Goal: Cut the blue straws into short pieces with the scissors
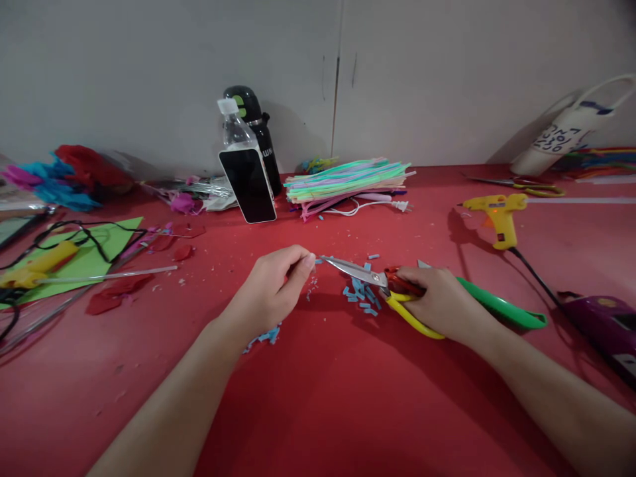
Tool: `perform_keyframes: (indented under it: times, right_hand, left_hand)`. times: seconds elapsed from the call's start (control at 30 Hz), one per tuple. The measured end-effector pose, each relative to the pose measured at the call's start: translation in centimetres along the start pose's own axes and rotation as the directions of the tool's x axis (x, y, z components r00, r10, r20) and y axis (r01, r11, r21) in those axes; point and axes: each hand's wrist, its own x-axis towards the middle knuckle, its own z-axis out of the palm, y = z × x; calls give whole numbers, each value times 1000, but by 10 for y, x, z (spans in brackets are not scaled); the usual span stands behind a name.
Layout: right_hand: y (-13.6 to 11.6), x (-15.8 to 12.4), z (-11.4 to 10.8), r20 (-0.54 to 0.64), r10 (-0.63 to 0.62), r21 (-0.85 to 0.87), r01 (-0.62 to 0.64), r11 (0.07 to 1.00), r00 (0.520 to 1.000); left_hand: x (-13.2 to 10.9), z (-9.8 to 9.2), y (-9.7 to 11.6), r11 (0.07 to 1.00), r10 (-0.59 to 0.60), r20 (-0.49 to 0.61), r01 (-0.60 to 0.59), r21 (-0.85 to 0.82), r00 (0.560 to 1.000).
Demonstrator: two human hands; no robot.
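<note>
My left hand (278, 281) is closed in a pinch above the red table, thumb against the fingers. A tiny light-blue bit shows beside the fingertips; whether it is held cannot be made out. My right hand (434, 298) grips scissors (350, 267) with red and yellow handles, their blades pointing at the left fingertips. Small cut blue pieces (368, 291) lie scattered under the scissors. More blue scraps (268, 336) are partly hidden by my left wrist. A green-handled tool (501, 308) lies behind my right hand, which covers its middle.
Behind the hands stand a phone (248, 185) against a clear bottle (236, 129), a black flask (268, 149) and a pipe-cleaner bundle (348, 182). A yellow glue gun (499, 215) is at right; another glue gun (44, 262) rests on green paper (124, 232) at left.
</note>
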Motion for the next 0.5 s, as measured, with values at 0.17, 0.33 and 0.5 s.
perform_keyframes:
  times: [0.17, 0.33, 0.5]
  right_hand:
    - [1, -1, 0, 2, 1, 58, -1, 998, 1000]
    - [0, -1, -1, 25, -16, 47, 15, 999, 1000]
    - [1, -1, 0, 23, -21, 33, 20, 999, 1000]
  left_hand:
    - [-1, -1, -1, 1000, -15, 14, 16, -19, 1000]
    - [0, -2, 0, 999, -10, 13, 10, -33, 1000]
    - [0, -2, 0, 1000, -2, 19, 2, -31, 1000]
